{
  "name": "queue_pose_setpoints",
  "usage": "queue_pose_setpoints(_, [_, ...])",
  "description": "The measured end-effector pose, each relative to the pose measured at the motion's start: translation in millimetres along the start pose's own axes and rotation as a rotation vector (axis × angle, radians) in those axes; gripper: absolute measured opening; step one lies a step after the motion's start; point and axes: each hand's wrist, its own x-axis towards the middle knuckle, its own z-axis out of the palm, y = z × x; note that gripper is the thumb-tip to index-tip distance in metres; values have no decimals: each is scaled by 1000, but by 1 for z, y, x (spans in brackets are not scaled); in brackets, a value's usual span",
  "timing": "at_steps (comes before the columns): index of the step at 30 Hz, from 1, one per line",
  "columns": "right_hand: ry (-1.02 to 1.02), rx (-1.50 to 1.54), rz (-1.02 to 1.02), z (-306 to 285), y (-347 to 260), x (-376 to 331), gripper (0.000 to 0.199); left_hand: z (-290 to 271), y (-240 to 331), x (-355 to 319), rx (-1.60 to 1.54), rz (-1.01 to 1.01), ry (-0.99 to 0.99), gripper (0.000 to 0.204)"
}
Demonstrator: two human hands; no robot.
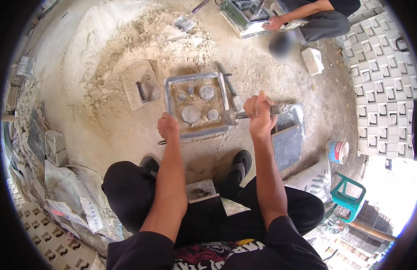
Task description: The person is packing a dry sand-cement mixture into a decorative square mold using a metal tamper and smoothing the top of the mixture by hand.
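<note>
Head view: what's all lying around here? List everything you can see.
mould: one, grey metal, square, centre ground, round bosses inside
trowel: one, grey, in right hand
float: one, sandy, left of mould
sand pile: one, beige, top left
shovel: one, grey, on pile
blocks: many, white, stacked right
bucket: one, white-blue, right
stool: one, green, lower right
co-worker: one, dark clothes, top
left hand: on mould's near edge
right hand: fisted round trowel handle

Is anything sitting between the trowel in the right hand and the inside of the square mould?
Nothing visible blocks it. The right hand grips the trowel, whose blade already reaches the right wall of the square metal mould. The left hand holds the mould's near left corner, away from the blade.
</note>
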Motion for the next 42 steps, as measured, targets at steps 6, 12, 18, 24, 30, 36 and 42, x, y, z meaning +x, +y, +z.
queue_pose_setpoints(6, [78,-229,-38,6,8,-9,46,4,-11,9,38,131,50,56])
queue_pose_setpoints(12, [50,-6,1,4,18,-7,42,0,-4,4,-19,22,40,60])
queue_pose_setpoints(18, [49,-408,16,-16,54,-23,39,3,-1,1,-44,31,30,58])
queue_pose_setpoints(24, [72,-370,-27,0,40,-31,40,-4,5,-2,-51,-32,5,61])
queue_pose_setpoints(30, [32,-390,-119,1,44,-13,40,-3,-1,4,-44,7,14,58])
queue_pose_setpoints(36, [115,-354,4,17,49,-12,42,-6,4,-2,-56,-23,11,57])
queue_pose_setpoints(42, [118,-281,49,8,70,7,39,0,4,-4,-49,-14,24,57])
